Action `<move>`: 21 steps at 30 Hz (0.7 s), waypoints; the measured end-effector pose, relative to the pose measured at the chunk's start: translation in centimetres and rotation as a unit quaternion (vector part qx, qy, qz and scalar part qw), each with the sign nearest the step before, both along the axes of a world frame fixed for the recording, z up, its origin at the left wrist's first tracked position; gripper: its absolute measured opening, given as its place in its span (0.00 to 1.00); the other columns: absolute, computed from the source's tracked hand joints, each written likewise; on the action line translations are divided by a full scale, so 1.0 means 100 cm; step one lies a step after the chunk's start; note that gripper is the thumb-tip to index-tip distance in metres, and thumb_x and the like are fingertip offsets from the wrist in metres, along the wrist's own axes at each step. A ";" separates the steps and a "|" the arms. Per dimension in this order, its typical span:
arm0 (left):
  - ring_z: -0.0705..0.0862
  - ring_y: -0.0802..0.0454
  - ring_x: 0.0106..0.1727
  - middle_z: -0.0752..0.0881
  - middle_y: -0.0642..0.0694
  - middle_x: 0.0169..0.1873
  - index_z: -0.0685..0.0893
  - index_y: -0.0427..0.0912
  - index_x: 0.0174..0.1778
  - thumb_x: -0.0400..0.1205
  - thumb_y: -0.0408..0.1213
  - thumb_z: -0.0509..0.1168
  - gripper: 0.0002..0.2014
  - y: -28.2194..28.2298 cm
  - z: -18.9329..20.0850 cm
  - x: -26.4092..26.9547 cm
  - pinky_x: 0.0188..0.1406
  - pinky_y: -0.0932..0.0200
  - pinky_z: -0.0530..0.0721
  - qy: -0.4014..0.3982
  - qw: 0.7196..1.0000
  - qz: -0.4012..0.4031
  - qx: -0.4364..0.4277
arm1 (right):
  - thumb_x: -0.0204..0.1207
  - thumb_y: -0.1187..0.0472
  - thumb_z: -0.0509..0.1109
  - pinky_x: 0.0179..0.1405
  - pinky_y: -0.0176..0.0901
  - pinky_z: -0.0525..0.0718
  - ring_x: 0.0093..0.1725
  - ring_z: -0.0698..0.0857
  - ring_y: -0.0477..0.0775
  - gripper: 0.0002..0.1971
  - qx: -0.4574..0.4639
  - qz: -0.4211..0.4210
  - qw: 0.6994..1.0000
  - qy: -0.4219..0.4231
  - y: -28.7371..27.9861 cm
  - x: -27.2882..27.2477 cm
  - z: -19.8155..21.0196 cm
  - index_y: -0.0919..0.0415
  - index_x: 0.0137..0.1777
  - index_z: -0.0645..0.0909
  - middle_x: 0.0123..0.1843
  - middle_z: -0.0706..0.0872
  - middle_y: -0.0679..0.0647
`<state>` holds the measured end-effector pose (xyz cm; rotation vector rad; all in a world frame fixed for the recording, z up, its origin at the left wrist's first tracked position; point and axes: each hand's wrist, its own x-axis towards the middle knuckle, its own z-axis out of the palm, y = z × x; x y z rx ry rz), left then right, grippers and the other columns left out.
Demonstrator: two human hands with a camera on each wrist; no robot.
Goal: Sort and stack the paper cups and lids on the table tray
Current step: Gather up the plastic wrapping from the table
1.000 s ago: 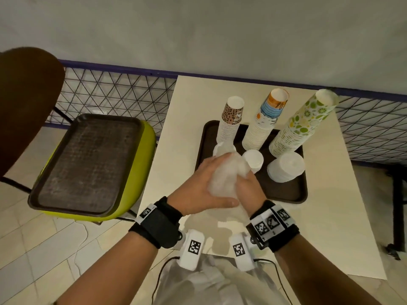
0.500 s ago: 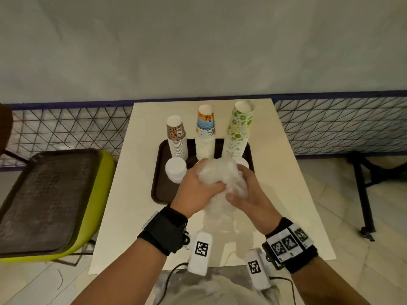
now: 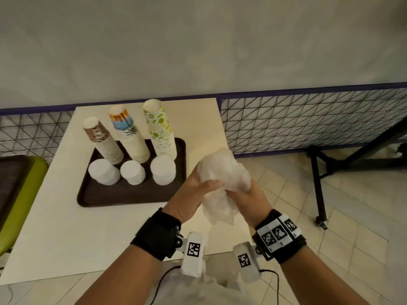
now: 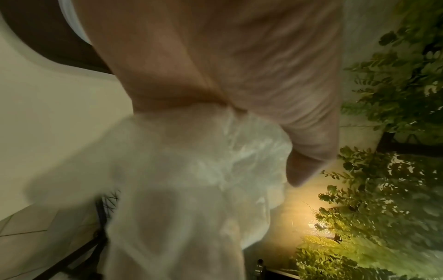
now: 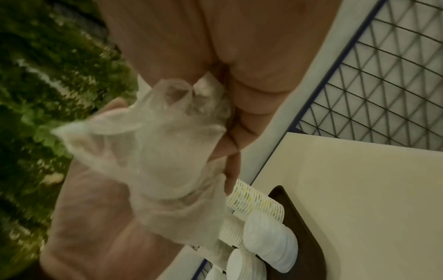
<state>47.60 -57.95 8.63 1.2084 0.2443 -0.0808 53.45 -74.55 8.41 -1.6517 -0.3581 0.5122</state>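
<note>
On the dark brown tray (image 3: 123, 198) stand three tall stacks of paper cups: brown-patterned (image 3: 103, 140), blue and orange (image 3: 130, 137), green-spotted (image 3: 160, 130). In front of them sit three piles of white lids (image 3: 103, 172) (image 3: 132, 172) (image 3: 163, 170). To the right of the tray, past the table's right edge, both hands grip a crumpled clear plastic bag (image 3: 222, 181). My left hand (image 3: 196, 190) wraps it from the left, my right hand (image 3: 248, 194) from the right. The bag (image 4: 191, 180) (image 5: 163, 151) fills both wrist views.
The cream table (image 3: 66, 227) stands against a wire mesh fence (image 3: 308, 122). A yellow-green chair with a second dark tray (image 3: 13, 179) is at the left. Black metal legs (image 3: 319, 183) stand on the tiled floor at the right.
Both hands have carried the crumpled bag from above the tray to the right, past the table edge. The view has turned right, and all three lid piles now show.
</note>
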 end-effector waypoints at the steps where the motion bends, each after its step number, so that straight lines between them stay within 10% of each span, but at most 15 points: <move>1: 0.86 0.43 0.70 0.86 0.40 0.69 0.77 0.50 0.77 0.72 0.39 0.79 0.36 -0.004 0.000 0.001 0.67 0.43 0.86 0.000 1.000 -0.006 0.018 | 0.80 0.61 0.72 0.54 0.72 0.88 0.52 0.91 0.67 0.07 0.029 -0.013 0.999 0.033 -0.005 0.002 0.001 0.60 0.55 0.88 0.51 0.92 0.64; 4: 0.88 0.44 0.67 0.90 0.46 0.64 0.82 0.53 0.72 0.74 0.41 0.81 0.30 -0.015 -0.008 0.008 0.68 0.36 0.86 0.026 0.991 0.034 0.123 | 0.81 0.59 0.73 0.53 0.72 0.88 0.54 0.92 0.62 0.07 0.021 -0.051 0.998 0.021 -0.012 0.007 -0.005 0.55 0.57 0.87 0.52 0.92 0.59; 10: 0.92 0.42 0.59 0.93 0.40 0.56 0.86 0.39 0.66 0.87 0.34 0.67 0.12 -0.039 -0.014 0.031 0.56 0.45 0.90 0.151 0.986 0.028 0.064 | 0.82 0.62 0.73 0.69 0.57 0.84 0.73 0.82 0.55 0.34 0.103 0.021 0.993 0.047 -0.032 0.008 -0.018 0.54 0.84 0.60 0.73 0.81 0.54; 16: 0.88 0.42 0.62 0.90 0.38 0.62 0.85 0.37 0.72 0.92 0.46 0.58 0.20 -0.070 -0.020 0.060 0.68 0.41 0.80 0.182 0.977 -0.102 -0.051 | 0.80 0.48 0.73 0.59 0.48 0.87 0.58 0.87 0.45 0.28 -0.187 -0.098 0.966 -0.151 -0.047 0.018 -0.032 0.47 0.78 0.71 0.62 0.88 0.46; 21: 0.87 0.47 0.53 0.90 0.40 0.56 0.82 0.45 0.75 0.91 0.48 0.59 0.20 -0.077 -0.022 0.074 0.64 0.47 0.85 0.181 0.970 -0.159 -0.038 | 0.79 0.58 0.75 0.54 0.29 0.83 0.51 0.85 0.34 0.21 -0.198 -0.233 0.945 -0.115 -0.059 0.025 -0.041 0.49 0.71 0.78 0.53 0.87 0.40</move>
